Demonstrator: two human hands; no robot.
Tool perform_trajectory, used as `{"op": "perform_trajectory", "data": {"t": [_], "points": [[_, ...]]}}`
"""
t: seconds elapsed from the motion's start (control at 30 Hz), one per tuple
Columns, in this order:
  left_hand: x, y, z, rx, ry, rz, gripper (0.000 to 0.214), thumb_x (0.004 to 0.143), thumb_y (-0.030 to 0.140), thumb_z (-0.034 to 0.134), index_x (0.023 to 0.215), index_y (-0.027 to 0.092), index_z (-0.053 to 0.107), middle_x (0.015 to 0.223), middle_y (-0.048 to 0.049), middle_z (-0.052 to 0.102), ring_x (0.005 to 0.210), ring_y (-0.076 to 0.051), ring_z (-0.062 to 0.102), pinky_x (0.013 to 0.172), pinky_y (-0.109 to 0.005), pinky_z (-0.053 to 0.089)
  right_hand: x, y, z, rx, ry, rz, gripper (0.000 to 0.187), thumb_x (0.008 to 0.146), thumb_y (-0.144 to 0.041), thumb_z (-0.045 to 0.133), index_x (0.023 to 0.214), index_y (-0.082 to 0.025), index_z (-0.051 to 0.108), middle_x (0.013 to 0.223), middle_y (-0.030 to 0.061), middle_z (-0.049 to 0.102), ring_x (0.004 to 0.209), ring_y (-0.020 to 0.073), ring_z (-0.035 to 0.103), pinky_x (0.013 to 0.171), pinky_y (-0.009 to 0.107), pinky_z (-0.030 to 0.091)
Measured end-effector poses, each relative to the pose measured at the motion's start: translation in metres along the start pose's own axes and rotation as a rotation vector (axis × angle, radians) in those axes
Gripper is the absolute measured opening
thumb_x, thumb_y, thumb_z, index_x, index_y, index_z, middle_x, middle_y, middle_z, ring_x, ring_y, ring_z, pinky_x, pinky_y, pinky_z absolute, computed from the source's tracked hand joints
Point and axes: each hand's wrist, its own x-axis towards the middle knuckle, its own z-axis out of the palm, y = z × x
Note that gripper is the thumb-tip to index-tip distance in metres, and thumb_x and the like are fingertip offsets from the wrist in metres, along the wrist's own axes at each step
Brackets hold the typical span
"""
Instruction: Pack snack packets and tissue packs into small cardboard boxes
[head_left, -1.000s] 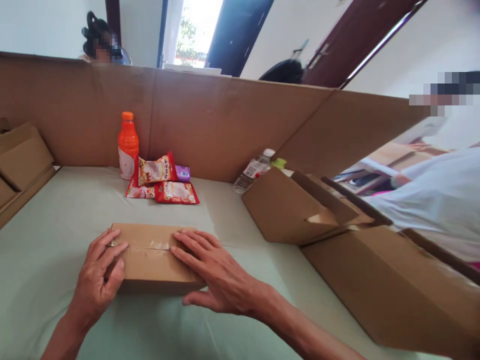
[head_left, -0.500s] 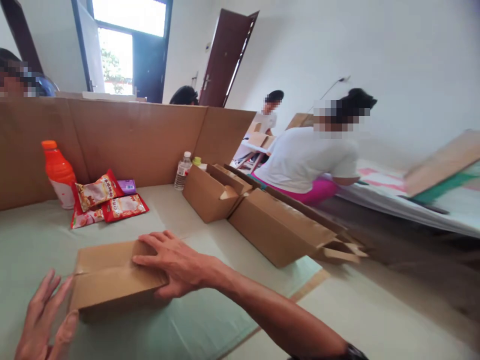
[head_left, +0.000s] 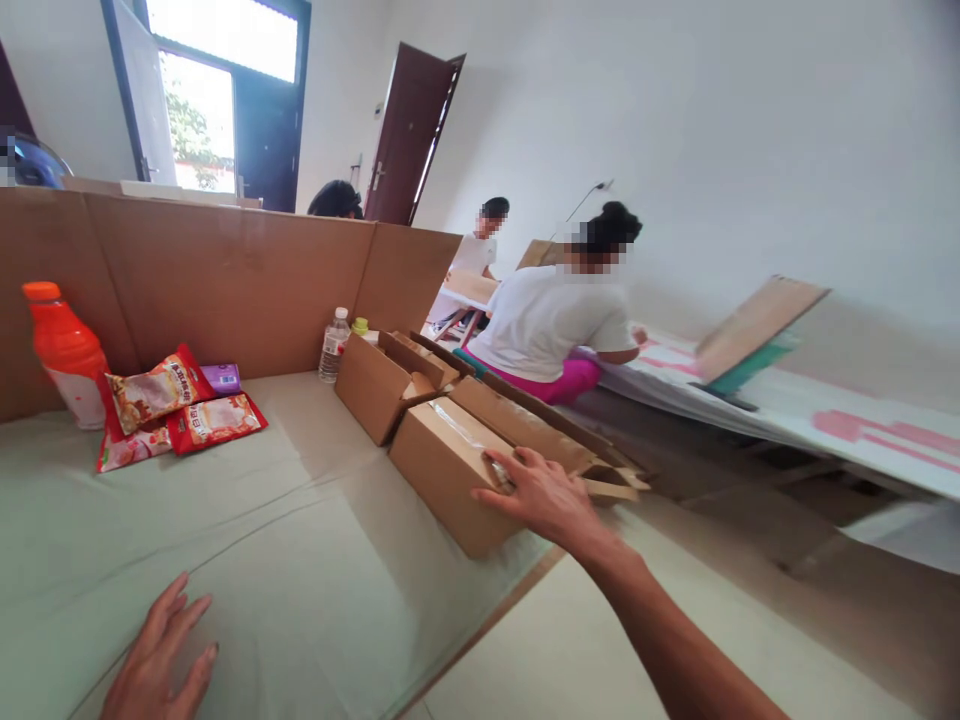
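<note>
My right hand grips a closed cardboard box by its near right end, thumb on the side facing me and fingers over the top. Clear tape shines along the top of this box. It sits at the right side of the table, close against another cardboard box behind it. Beyond its far left end stands an open cardboard box with raised flaps. My left hand is over the near left of the table, fingers apart, holding nothing.
An orange bottle, several red snack packets and a purple packet are at the back left. A clear water bottle stands near the cardboard screen. To the right, a person sits at another table.
My right hand has carried the cardboard box from the front left of the table to beside the boxes at right. The view has turned right. My left hand no longer has a box beside it.
</note>
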Motion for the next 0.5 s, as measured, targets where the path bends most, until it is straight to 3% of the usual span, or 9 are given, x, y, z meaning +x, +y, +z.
{"op": "perform_trajectory", "data": {"t": [0.07, 0.13, 0.27, 0.33, 0.43, 0.5], "points": [[-0.007, -0.007, 0.002, 0.005, -0.009, -0.024, 0.029, 0.09, 0.041, 0.057, 0.111, 0.03, 0.075, 0.134, -0.0063, 0.067, 0.112, -0.027, 0.071, 0.083, -0.035, 0.065, 0.009, -0.007, -0.002, -0.011, 0.004, -0.002, 0.053, 0.089, -0.051, 0.059, 0.134, -0.023, 0.061, 0.131, 0.0181, 0.06, 0.115, 0.0398, 0.06, 0.086, 0.053, 0.048], [-0.014, -0.016, 0.001, 0.008, 0.015, -0.046, 0.029, 0.089, 0.039, 0.057, 0.109, 0.03, 0.075, 0.132, -0.0062, 0.068, 0.111, -0.027, 0.072, 0.085, -0.037, 0.064, 0.011, -0.015, -0.003, -0.047, 0.091, -0.001, 0.052, 0.089, -0.049, 0.06, 0.132, -0.018, 0.062, 0.137, 0.0208, 0.057, 0.125, 0.0406, 0.055, 0.092, 0.054, 0.046], [-0.027, -0.02, -0.011, 0.051, 0.014, -0.133, 0.028, 0.089, 0.034, 0.056, 0.109, 0.028, 0.075, 0.131, -0.0075, 0.069, 0.11, -0.026, 0.072, 0.088, -0.038, 0.063, -0.006, -0.036, 0.006, -0.014, 0.496, -0.108, 0.05, 0.094, -0.044, 0.054, 0.128, -0.008, 0.063, 0.145, 0.0267, 0.051, 0.134, 0.0421, 0.047, 0.103, 0.057, 0.039], [-0.028, -0.006, -0.023, 0.065, -0.041, -0.186, 0.029, 0.089, 0.03, 0.056, 0.111, 0.025, 0.074, 0.133, -0.01, 0.068, 0.111, -0.026, 0.072, 0.092, -0.04, 0.061, -0.019, -0.057, 0.021, 0.111, 0.594, -0.287, 0.044, 0.096, -0.043, 0.047, 0.121, -0.012, 0.066, 0.143, 0.024, 0.054, 0.132, 0.0414, 0.05, 0.1, 0.058, 0.042], [-0.02, 0.02, -0.039, 0.051, -0.149, -0.278, 0.037, 0.083, 0.019, 0.059, 0.117, 0.019, 0.072, 0.141, -0.0161, 0.061, 0.123, -0.028, 0.065, 0.102, -0.044, 0.056, -0.037, -0.112, 0.062, 0.316, 0.552, -0.676, 0.036, 0.095, -0.042, 0.046, 0.107, -0.02, 0.071, 0.131, 0.0196, 0.064, 0.119, 0.0405, 0.06, 0.087, 0.056, 0.051], [-0.011, 0.026, -0.051, 0.075, -0.149, -0.306, 0.04, 0.079, 0.017, 0.064, 0.118, 0.02, 0.072, 0.143, -0.0161, 0.06, 0.126, -0.028, 0.063, 0.102, -0.044, 0.056, -0.054, -0.16, 0.093, 0.426, 0.512, -0.934, 0.03, 0.093, -0.039, 0.049, 0.103, -0.023, 0.073, 0.123, 0.0184, 0.069, 0.108, 0.0384, 0.067, 0.079, 0.054, 0.055]]}}
